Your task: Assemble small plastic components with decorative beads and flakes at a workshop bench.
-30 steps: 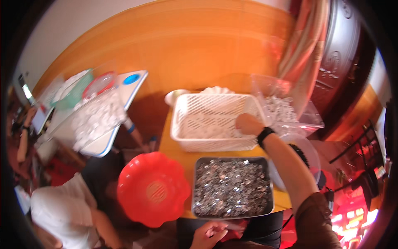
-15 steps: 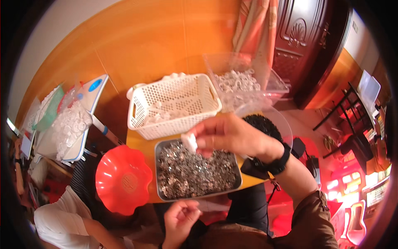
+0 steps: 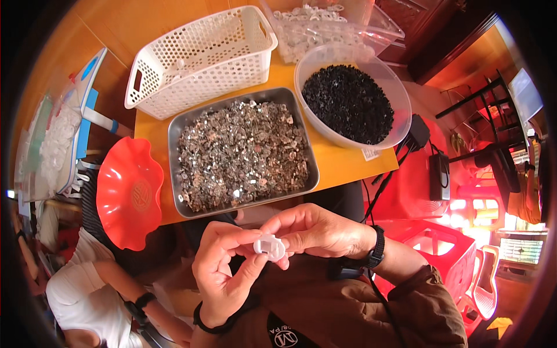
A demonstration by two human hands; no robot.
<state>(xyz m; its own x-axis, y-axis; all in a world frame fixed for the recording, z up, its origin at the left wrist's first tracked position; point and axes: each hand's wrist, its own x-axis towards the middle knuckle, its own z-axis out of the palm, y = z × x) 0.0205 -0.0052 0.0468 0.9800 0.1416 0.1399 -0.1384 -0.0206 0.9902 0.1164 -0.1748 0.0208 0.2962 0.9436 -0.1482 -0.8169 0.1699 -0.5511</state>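
Note:
A small round white plastic part (image 3: 270,247) with an opening in its face is held up before my body. My left hand (image 3: 225,264) pinches it from the left between thumb and forefinger. From the right, my right hand (image 3: 316,232) grips the same part with thumb and fingers. Just beyond both hands stands a metal tray (image 3: 317,184) heaped with small shiny metal pieces (image 3: 243,153). Behind the tray, a white perforated basket (image 3: 226,78) holds a few white parts, mostly hidden by its wall. To the right is a clear round tub (image 3: 400,130) full of small black pieces (image 3: 348,103).
A red scalloped bowl (image 3: 125,185) sits left of the tray. Clear plastic bins (image 3: 383,35) with white rings stand at the back right of the yellow table (image 3: 348,171). Another person (image 3: 87,284) sits at lower left, beside a side table with bagged white parts (image 3: 58,139). Red stools (image 3: 447,255) are at right.
My right hand has drawn back from over the tray to my body with the white part. My left hand has risen to meet it. The view has tilted downward.

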